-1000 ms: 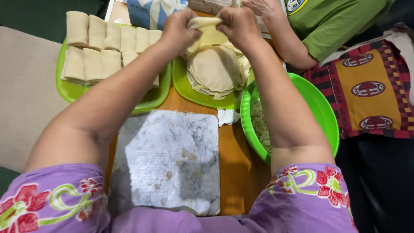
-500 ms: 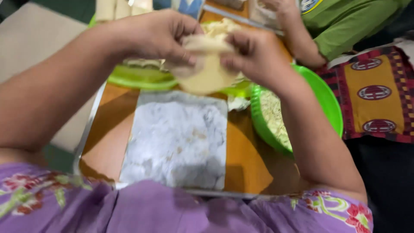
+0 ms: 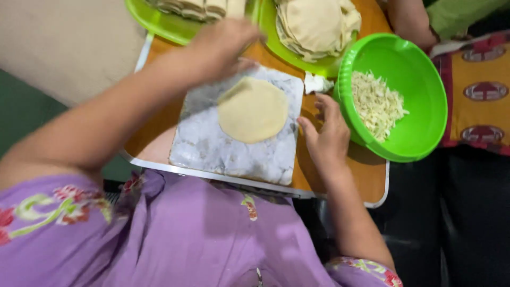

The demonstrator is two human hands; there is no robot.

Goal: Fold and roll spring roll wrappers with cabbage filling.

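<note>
1. The left hand (image 3: 226, 45) hovers loosely curled, holding nothing, just above the round wrapper's (image 3: 253, 109) top edge.
2. The right hand (image 3: 326, 135), fingers spread, rests beside the wrapper on the board (image 3: 212, 149).

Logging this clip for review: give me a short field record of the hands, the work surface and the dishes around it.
Left hand: open, fingertips at the far edge of the round dough sheet
Right hand: open, beside the grey board, apart from the sheet
Sheet: flat on the board
Green bowl: shredded filling inside
Far plate: stack of dough sheets
Far tray: folded pieces
</note>
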